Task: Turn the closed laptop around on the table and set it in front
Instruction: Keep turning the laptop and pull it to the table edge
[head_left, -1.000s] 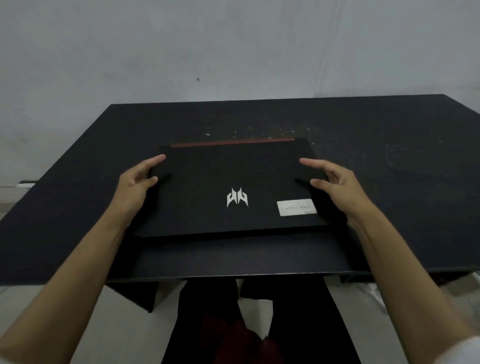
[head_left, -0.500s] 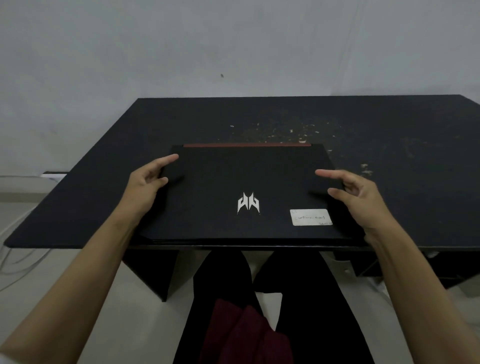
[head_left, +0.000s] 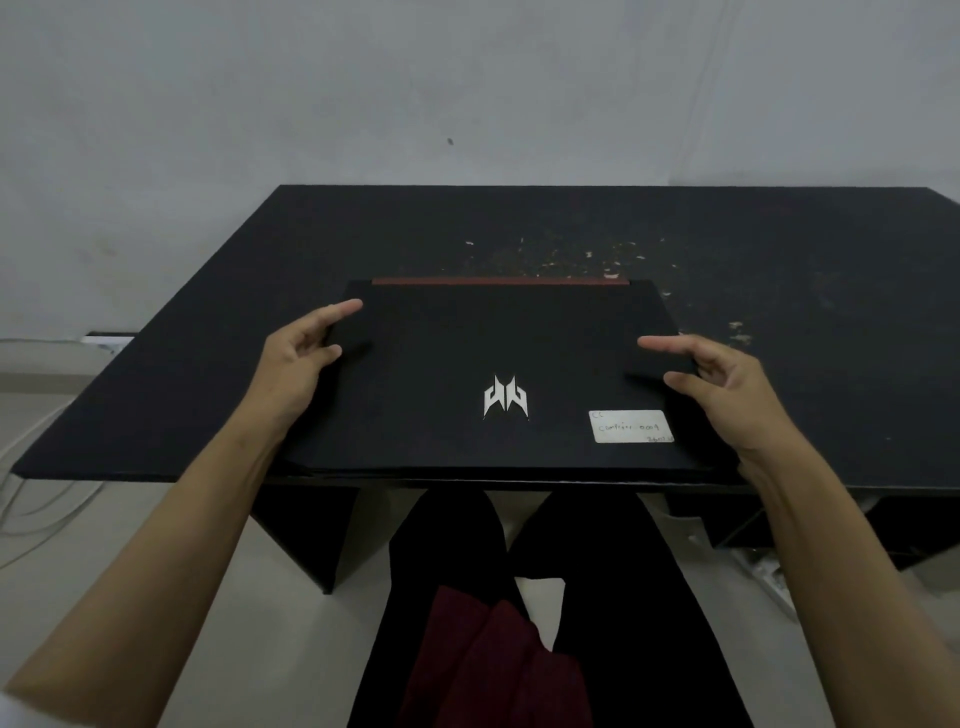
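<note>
While the closed laptop (head_left: 498, 374) lies square at the counter's (head_left: 171, 364) near edge, left hand (head_left: 296, 364) and right hand (head_left: 727, 389) flank it loosely spread, gripping nothing — a careless nudge could tip it off.

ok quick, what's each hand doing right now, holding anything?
Left hand: open, fingers at the left edge of the closed laptop, no firm grasp visible.
Right hand: open at the right edge, likewise.

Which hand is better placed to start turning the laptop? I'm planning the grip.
Probably the left hand: its fingers already lie on the laptop edge. The right hand sits at the other edge, fingers spread, contact unclear.
</note>
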